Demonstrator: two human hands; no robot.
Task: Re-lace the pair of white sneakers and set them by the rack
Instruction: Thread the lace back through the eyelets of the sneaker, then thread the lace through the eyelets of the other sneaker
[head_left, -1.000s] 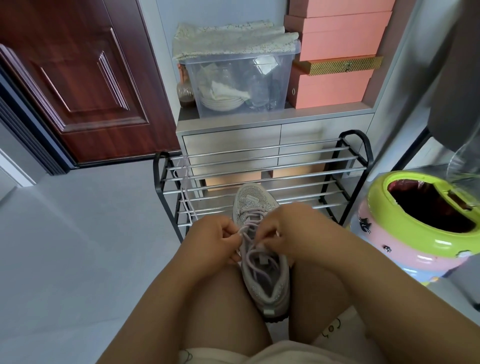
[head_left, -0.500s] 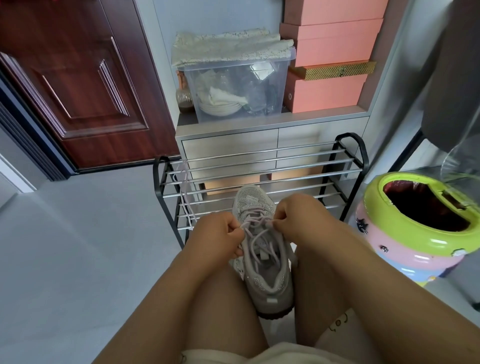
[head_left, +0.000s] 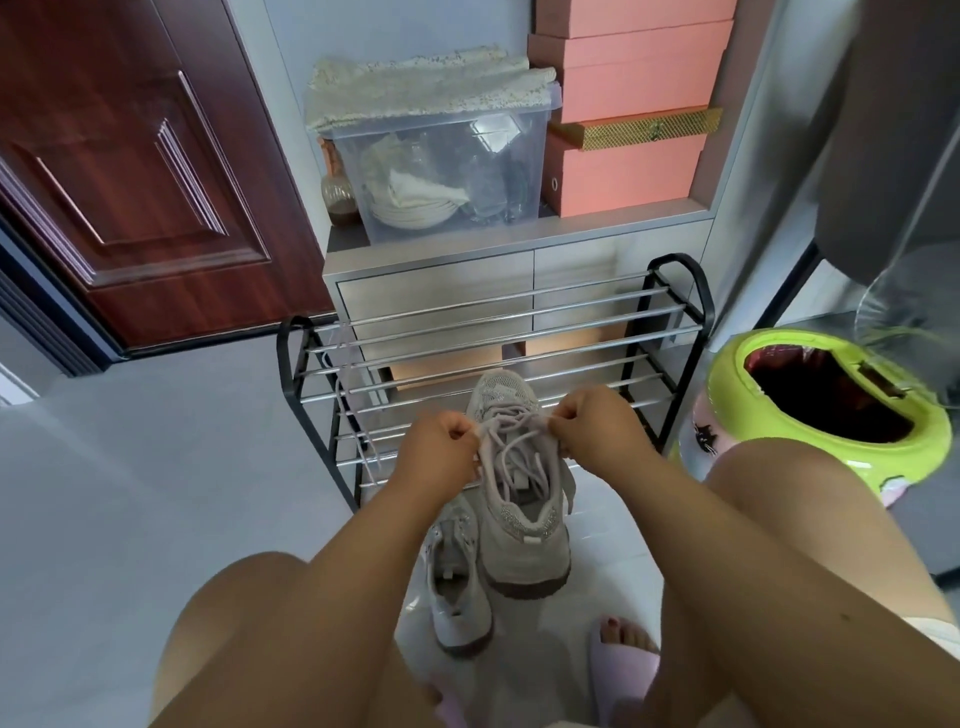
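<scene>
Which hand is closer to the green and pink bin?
The right hand. It pinches the lace beside the green and pink bin; the left hand holds the lace on the sneaker's far side.

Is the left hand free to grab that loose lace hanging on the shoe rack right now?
Probably not yet. The left hand is pinching the lace on the held sneaker, as is the right hand. The spare lace hangs unobstructed on the rack nearby, so letting go should suffice.

So the hands are further apart now: left hand (head_left: 441, 452) and right hand (head_left: 597, 431) each pinch a lace (head_left: 511, 423) end, stretched taut across the sneaker (head_left: 519, 499). The knees have spread too, uncovering the second sneaker (head_left: 457, 577) on the floor and a slippered foot (head_left: 623, 654).
</scene>
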